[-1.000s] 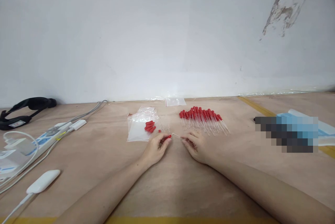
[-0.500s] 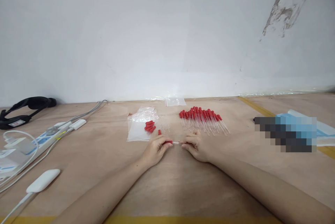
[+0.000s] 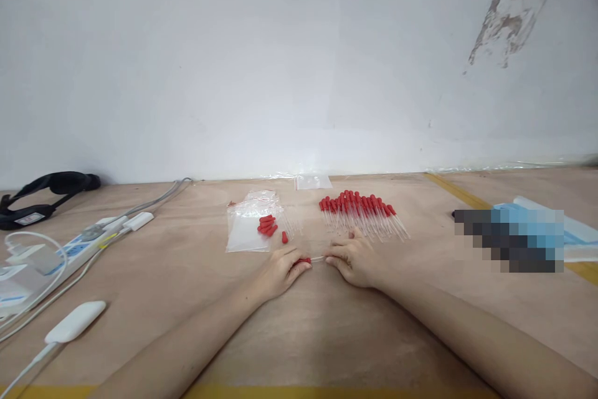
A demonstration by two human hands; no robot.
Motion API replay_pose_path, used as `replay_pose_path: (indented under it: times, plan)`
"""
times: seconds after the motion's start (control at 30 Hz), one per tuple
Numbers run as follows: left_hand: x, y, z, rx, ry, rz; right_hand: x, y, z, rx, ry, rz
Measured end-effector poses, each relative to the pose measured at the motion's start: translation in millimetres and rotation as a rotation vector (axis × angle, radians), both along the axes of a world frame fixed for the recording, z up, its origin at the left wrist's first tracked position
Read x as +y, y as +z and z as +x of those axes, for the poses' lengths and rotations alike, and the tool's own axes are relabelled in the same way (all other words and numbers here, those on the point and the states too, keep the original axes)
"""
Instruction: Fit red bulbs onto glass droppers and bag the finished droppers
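Between finger and thumb, my left hand (image 3: 283,271) pinches a red rubber bulb (image 3: 306,260), mostly covered by the fingers. From the bulb a thin clear dropper tube (image 3: 318,258) runs across to my right hand (image 3: 352,260), whose fingertips are closed on its other end. One loose red bulb (image 3: 284,237) lies just beyond my left hand. Several more red bulbs (image 3: 267,225) are piled on a clear plastic bag (image 3: 240,236), with bare clear tubes (image 3: 293,222) beside them. Past my right hand, several droppers with red bulbs (image 3: 359,203) lie fanned in rows.
At left are a power strip (image 3: 77,251) with plugs and cables, a white charger (image 3: 77,322) and a black strap-like headset (image 3: 51,197). A small bag (image 3: 313,182) lies by the wall. A blue mask (image 3: 527,221) sits at right beside a blurred dark object (image 3: 486,231).
My left hand has shifted slightly down and toward me, uncovering the loose red bulb. The tube between my hands now tilts a little, and both hands keep their hold.
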State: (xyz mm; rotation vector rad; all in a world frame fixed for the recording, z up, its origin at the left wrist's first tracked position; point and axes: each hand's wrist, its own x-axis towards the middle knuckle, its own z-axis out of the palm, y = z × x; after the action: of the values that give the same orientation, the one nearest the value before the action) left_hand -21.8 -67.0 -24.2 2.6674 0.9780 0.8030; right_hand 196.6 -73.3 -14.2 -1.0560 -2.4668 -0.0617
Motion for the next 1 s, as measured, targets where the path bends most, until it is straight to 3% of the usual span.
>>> replay_pose_path:
  times: [0.63,0.8,0.9,1.0]
  plan:
    - [-1,-4.7,1,0.023,-0.046,0.056,2,-3.5,-15,-0.094,0.073,-0.129]
    - [1,-0.7,3,0.021,-0.053,0.07,0,6.8,-17,-0.086,0.073,-0.217]
    - [5,3.3,-1,-0.04,0.028,0.13,1,19.3,-13,-0.072,0.029,-0.27]
    - [13,5.3,-11,-0.12,0.197,0.207,10,32.0,-2,-0.004,-0.035,-0.41]
